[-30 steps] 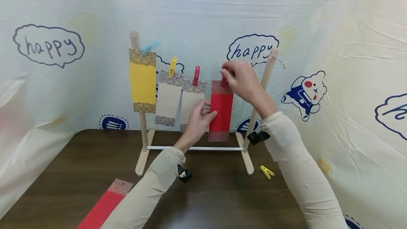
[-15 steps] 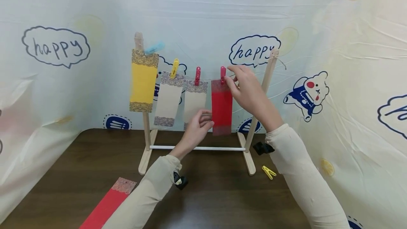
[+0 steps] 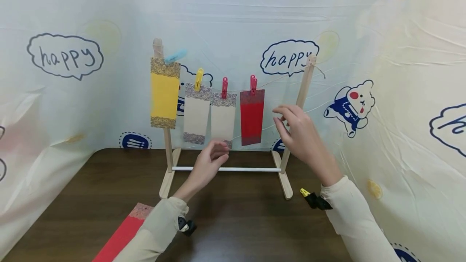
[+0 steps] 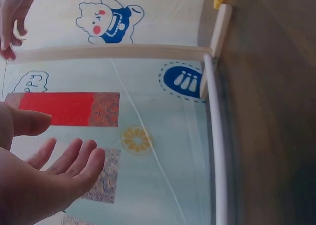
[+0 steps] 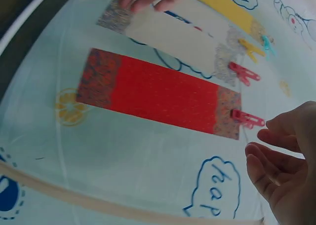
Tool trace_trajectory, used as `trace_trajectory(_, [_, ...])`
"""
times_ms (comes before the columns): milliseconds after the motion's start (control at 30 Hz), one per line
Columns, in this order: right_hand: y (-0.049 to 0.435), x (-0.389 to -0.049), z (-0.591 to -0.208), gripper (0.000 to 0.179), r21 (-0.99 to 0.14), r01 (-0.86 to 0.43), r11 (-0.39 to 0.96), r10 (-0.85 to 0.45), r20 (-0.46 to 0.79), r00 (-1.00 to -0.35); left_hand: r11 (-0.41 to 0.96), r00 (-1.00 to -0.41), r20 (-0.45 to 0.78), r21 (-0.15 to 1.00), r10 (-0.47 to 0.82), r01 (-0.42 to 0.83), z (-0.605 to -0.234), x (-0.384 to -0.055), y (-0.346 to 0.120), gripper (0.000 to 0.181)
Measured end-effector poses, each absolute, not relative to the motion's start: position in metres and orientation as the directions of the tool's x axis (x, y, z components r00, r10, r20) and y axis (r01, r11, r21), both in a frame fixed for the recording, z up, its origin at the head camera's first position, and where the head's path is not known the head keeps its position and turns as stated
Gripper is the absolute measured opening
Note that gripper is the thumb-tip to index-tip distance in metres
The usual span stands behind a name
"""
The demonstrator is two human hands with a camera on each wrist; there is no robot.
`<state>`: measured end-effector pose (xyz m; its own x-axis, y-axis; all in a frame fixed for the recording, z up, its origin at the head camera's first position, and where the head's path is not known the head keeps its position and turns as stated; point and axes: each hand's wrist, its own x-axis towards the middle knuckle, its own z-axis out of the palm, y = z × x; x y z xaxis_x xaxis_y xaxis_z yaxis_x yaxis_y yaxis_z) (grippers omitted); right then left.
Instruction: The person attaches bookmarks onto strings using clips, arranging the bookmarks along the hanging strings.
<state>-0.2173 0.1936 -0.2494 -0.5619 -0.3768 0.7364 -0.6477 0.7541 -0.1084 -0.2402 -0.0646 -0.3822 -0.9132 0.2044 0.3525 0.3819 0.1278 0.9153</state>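
Note:
A red card (image 3: pixel 252 118) with patterned ends hangs from a string, held by a red clothespin (image 3: pixel 253 85). My right hand (image 3: pixel 302 134) is apart from it on its right, fingers loosely bent with nothing between them. In front of the lower end of a hanging cream card (image 3: pixel 223 116) is my left hand (image 3: pixel 207 165), its fingers relaxed and holding nothing. Another red clothespin (image 3: pixel 224 87) grips that cream card. Farther left hang a second cream card (image 3: pixel 195 114) under a yellow clothespin (image 3: pixel 198 79) and a yellow card (image 3: pixel 164 98) by a light blue clothespin (image 3: pixel 176 56).
The string runs between two wooden posts (image 3: pixel 306 80) joined low down by a white rod (image 3: pixel 251 170). Another red card (image 3: pixel 121 233) lies at the table's front left, partly under the left sleeve. A yellow clothespin (image 3: pixel 303 192) lies on the table (image 3: pixel 255 217) at right, partly hidden by the wrist camera.
My right hand has let go of the red clothespin and moved down and right. The left hand has left the red card and moved down and left. The red card now hangs free.

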Motion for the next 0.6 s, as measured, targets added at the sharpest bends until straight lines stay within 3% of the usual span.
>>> trace_trajectory(400, [0.225, -0.197, -0.300, 0.019, -0.114, -0.618, 0.778, -0.362, 0.722, -0.589, 0.246, -0.925, 0.320, 0.898, 0.205, 0.365, -0.392, -0.211, -0.098, 0.024])
trace_trajectory(600, [0.237, -0.185, -0.327, 0.018, -0.165, -0.574, 0.802, -0.325, 0.686, -0.651, 0.273, -0.921, 0.334, 0.884, 0.199, 0.380, -0.399, -0.196, -0.115, 0.023])
